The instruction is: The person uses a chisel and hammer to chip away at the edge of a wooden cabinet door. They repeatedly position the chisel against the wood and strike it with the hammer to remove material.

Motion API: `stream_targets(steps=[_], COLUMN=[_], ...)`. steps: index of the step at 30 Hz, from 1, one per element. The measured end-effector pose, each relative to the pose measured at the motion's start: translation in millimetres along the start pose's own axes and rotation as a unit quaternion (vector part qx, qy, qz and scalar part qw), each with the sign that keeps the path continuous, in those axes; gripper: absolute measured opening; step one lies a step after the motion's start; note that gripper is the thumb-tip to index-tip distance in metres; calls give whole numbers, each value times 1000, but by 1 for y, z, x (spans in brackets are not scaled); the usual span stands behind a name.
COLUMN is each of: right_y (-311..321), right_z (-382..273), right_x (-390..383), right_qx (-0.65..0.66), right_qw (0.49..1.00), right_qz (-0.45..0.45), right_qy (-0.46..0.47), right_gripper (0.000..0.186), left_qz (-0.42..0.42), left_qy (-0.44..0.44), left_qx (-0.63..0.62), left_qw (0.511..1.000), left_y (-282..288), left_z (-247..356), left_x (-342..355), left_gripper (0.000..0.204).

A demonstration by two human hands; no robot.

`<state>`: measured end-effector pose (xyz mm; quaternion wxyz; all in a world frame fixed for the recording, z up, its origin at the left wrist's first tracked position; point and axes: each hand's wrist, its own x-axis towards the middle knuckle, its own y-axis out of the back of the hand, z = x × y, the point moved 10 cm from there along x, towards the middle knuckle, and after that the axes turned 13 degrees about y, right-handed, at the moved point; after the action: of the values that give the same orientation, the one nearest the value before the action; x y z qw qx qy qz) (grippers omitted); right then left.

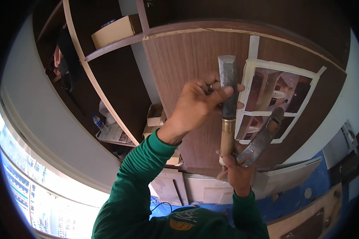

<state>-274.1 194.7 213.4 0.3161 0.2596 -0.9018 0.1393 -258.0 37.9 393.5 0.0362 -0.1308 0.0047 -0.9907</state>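
Note:
A wide-bladed chisel [228, 93] with a brass collar and a wooden handle stands upright before me, edge up. My left hand [199, 101] pinches its dark steel blade, thumb in front and fingers behind. Lower down, my right hand [238, 171] is closed around the lower end of the wooden handle. Against that same hand slants a curved metal tool head [259, 141], like a hammer or adze head, with orange-brown wood showing in its eye. How the fingers hold this second tool is hidden.
Behind the chisel rises a brown wood-grain panel [183, 59] with taped-up printed pictures [281, 93]. Open shelving on the left carries a cardboard box [113, 32] and a plastic bottle [99, 124]. Boards [211, 189] lean low down, near blue sheeting [295, 201]. A bright window [40, 191] is at lower left.

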Motion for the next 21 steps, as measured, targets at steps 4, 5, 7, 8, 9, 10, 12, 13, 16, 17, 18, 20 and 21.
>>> stream_targets(steps=[4, 5, 7, 8, 9, 10, 12, 13, 16, 17, 18, 20, 21], right_y=[3, 5, 11, 7, 4, 2, 6, 7, 11, 11, 10, 10, 11], right_z=[19, 28, 46, 49, 47, 50, 60, 67, 88, 90, 91, 95, 98], right_x=[-34, -47, -71, -77, -84, -93, -106, -113, -134, -136, -138, -144, -147], right_qx=[85, 102, 96, 56, 16, -23, -36, -42, -58, -57, -55, -54, -54], right_qw=[989, 985, 985, 986, 982, 974, 981, 985, 982, 981, 980, 977, 975], right_qz=[108, 129, 130, 111, 91, 70, 80, 83, 88, 93, 97, 104, 106], right_qy=[-48, -58, -57, -110, -163, -215, -171, -148, -159, -161, -162, -176, -189], right_gripper=[29, 30, 28, 28, 29, 30, 30, 30, 30, 30, 30, 29, 29], left_qz=[-17, -39, -59, -60, -60, -58, -58, -64, -69, -70, -70, -65, -62], left_qy=[-18, -17, -16, -20, -23, -19, -12, -15, -22, -26, -30, -33, -34], left_qx=[-18, -10, -11, -6, -1, -3, -11, -14, -15, -15, -14, -13, -12], left_qw=[1000, 999, 998, 998, 998, 998, 998, 998, 997, 997, 997, 997, 997], left_y=[22, 22, 24, 27, 30, 33, 34, 34, 36, 36, 36, 38, 38], left_z=[36, 39, 42, 44, 46, 46, 46, 48, 48, 49, 50, 51, 52], left_x=[18, 25, 30, 30, 30, 32, 38, 41, 45, 46, 47, 49, 50], left_gripper=[41, 43, 49, 49, 50, 51, 52, 52, 52, 52, 52, 52, 52])
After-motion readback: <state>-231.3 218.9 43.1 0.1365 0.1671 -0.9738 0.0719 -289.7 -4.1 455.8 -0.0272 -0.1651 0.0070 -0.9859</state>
